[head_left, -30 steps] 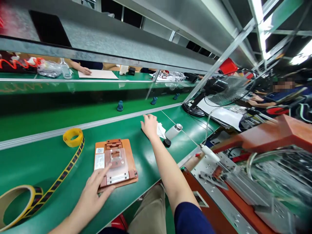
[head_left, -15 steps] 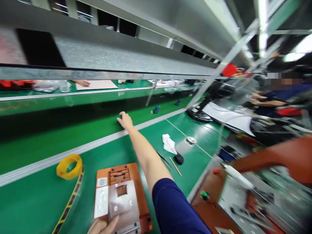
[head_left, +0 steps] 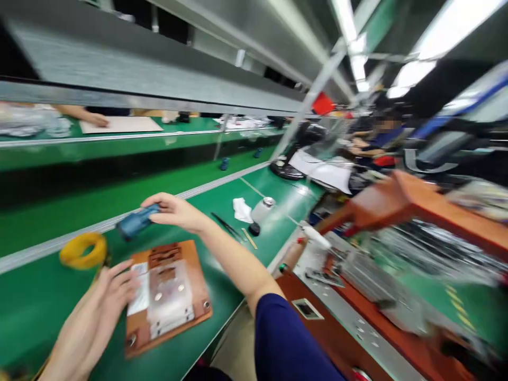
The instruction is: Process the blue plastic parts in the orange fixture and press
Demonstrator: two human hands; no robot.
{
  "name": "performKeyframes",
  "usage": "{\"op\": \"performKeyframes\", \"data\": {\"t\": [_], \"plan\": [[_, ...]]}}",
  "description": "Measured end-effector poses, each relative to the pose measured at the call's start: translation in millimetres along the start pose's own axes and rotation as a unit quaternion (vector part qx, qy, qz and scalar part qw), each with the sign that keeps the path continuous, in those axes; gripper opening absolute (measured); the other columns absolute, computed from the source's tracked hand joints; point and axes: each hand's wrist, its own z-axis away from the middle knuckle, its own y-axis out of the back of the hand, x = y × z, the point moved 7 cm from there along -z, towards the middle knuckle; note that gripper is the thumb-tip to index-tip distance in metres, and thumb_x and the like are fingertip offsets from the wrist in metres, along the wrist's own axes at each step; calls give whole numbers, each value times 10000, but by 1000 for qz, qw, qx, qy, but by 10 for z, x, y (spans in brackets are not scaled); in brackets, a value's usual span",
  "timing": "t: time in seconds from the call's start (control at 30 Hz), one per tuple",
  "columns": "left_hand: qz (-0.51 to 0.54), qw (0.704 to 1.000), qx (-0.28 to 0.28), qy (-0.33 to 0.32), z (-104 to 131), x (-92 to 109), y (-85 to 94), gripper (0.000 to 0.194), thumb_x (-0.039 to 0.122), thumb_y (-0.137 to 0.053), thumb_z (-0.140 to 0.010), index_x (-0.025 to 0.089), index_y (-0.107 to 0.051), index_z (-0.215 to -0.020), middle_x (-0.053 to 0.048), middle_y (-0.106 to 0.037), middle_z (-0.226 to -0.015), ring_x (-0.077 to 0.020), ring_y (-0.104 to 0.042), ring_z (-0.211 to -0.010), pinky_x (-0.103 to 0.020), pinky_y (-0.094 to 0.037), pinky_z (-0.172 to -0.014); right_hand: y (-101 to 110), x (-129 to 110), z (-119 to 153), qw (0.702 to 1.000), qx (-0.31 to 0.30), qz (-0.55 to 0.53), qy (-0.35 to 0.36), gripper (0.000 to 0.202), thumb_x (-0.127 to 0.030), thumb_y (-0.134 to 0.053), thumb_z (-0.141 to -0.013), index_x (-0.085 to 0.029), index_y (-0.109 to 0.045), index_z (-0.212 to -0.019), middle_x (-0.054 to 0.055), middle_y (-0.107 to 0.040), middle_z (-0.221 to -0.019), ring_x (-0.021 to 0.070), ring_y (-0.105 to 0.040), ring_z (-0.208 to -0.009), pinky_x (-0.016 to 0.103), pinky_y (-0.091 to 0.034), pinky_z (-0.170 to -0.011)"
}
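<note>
My right hand grips one end of a dark blue, roughly cylindrical plastic part, held in the air and blurred by motion. Below it lies an orange-brown fixture block with a clear cover plate, a cut-out and a white label on its left side. My left hand is at the fixture's left edge, fingers stretched out with nothing visible in them. Whether it touches the block I cannot tell. A roll of yellow tape lies just beyond this hand.
Tweezers, a thin stick, a black round piece, a white cloth and a white bottle lie on the bench. More blue parts sit on the green belt. An orange machine stands at right.
My right hand has lifted the blue part off the belt and brought it back towards the fixture. My left hand has moved from the fixture's near end to its left side. The view has turned right.
</note>
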Motion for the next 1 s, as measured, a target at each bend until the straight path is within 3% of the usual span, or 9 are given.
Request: {"op": "performKeyframes", "data": {"t": [0.13, 0.27, 0.4, 0.5, 0.57, 0.7, 0.87, 0.93, 1.0], "plan": [[193, 973, -43, 115, 250, 199, -176, 438, 505, -579, -951, 129, -705, -1138, -189, -744, -1074, -250, -745, -874, -355, -641, -726, -352, -280, 590, 993, -111, -36, 19, 453, -499, -751, -878, -222, -671, -1227, 96, -639, -1341, 250, -582, -1283, 435, -460, -1116], [209, 977, 9, 38, 316, 255, -381, 300, 371, -678, -919, 147, -705, -1117, -148, -744, -1094, -218, -730, -866, -311, -623, -714, -396, -240, 913, 997, 1, 65, 35, 406, -461, -635, -966, -286, -640, -1332, 87, -558, -1433, 238, -497, -1380, 442, -401, -1175], [158, 986, 45, -37, 371, 219, -501, 382, 380, -722, -888, 188, -687, -1216, -122, -727, -1182, -252, -710, -1035, -384, -599, -888, -542, -172, 1105, 975, 53, 210, 47, 829, -455, -803, -808, -233, -440, -1519, 159, -451, -1486, 300, -453, -1403, 501, -382, -1193], [51, 995, 42, -78, 300, 266, -461, 458, 500, -637, -931, 205, -671, -1280, -131, -716, -1227, -269, -672, -1140, -416, -545, -976, -499, -149, 1148, 962, 84, 257, 52, 937, -390, -830, -727, -217, -390, -1535, 173, -413, -1499, 329, -418, -1418, 532, -393, -1183], [-128, 978, 55, -155, 219, 387, -369, 471, 540, -597, -936, 218, -691, -1265, -127, -708, -1258, -285, -631, -1202, -449, -485, -1047, -324, -123, 1182, 960, 134, 243, 44, 856, -360, -808, -723, -220, -444, -1485, 161, -461, -1450, 323, -463, -1367, 520, -438, -1143], [-464, 853, -14, -240, 12, 382, -408, 302, 450, -625, -883, 248, -789, -1035, -97, -767, -1131, -312, -639, -1121, -469, -441, -1060, 53, 80, 1345, 962, 210, 171, -24, 754, -409, -794, -744, -214, -505, -1413, 155, -478, -1422, 295, -542, -1257, 469, -508, -1046], [-489, 845, -63, -207, -120, 313, -547, 234, 371, -619, -877, 227, -800, -920, -58, -793, -925, -256, -714, -843, -359, -537, -820, 204, 337, 1596, 964, 224, 109, -87, 806, -437, -831, -697, -213, -511, -1402, 146, -502, -1429, 296, -537, -1267, 457, -489, -1055], [-492, 839, -55, -225, 17, 444, -616, 244, 346, -589, -923, 212, -793, -923, -56, -788, -917, -244, -706, -853, -360, -532, -832, 242, 389, 1659, 964, 234, 69, -106, 821, -443, -833, -695, -217, -499, -1411, 138, -524, -1421, 294, -538, -1273, 452, -482, -1065], [-498, 810, -53, -305, 331, 642, -699, 215, 306, -584, -963, 210, -776, -975, -57, -781, -955, -228, -687, -903, -372, -518, -881, 258, 393, 1676, 963, 240, 42, -114, 823, -449, -821, -708, -211, -482, -1419, 139, -532, -1420, 294, -541, -1276, 453, -481, -1070]]}}
